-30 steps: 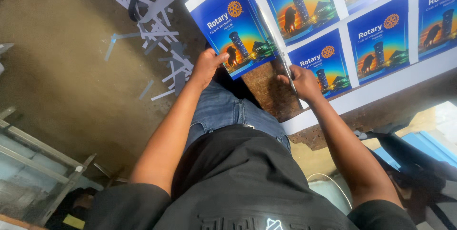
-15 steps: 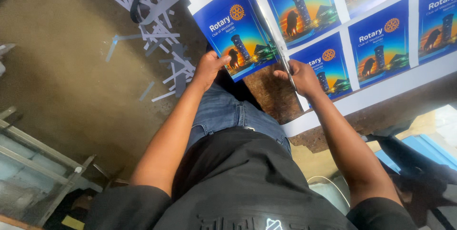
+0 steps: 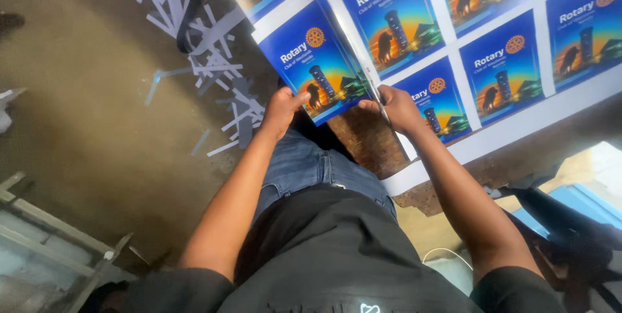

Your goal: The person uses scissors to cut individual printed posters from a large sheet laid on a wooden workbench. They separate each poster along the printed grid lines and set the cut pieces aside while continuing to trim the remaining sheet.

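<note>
Blue rectangular prints, each with an orange scene and a gold wheel emblem, lie in rows on a white sheet (image 3: pixel 518 125) over the table edge. One print (image 3: pixel 314 67) hangs partly cut free at the sheet's left corner; the left hand (image 3: pixel 282 111) pinches its lower edge, thumb on top. The right hand (image 3: pixel 396 107) is closed around a thin blade (image 3: pixel 363 60) lying in the white gap beside that print. White paper strips (image 3: pixel 214 60) litter the floor.

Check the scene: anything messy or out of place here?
Yes: white paper offcut strips lie scattered over the floor left of the printed sheet. The left hand holds a partly cut blue panel hanging off the sheet.
</note>
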